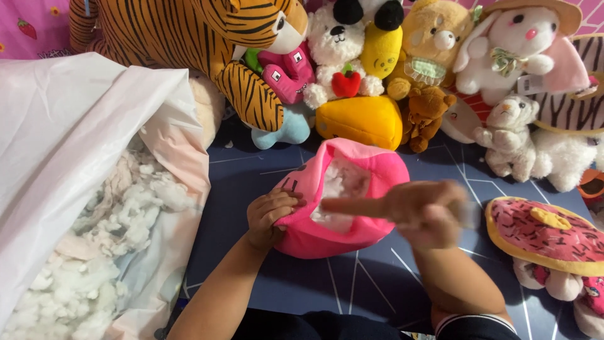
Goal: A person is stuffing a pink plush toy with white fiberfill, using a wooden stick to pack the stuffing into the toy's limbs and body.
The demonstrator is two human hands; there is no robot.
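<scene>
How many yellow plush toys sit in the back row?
2: a banana-shaped one standing between the white bear and the tan bear, and a wedge-shaped one lying below it. Others may be hidden behind.

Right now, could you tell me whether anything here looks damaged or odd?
Yes. The pink plush shell gapes open at the top, white stuffing showing. The left hand grips its edge; the blurred right hand points a finger at the opening.
</scene>
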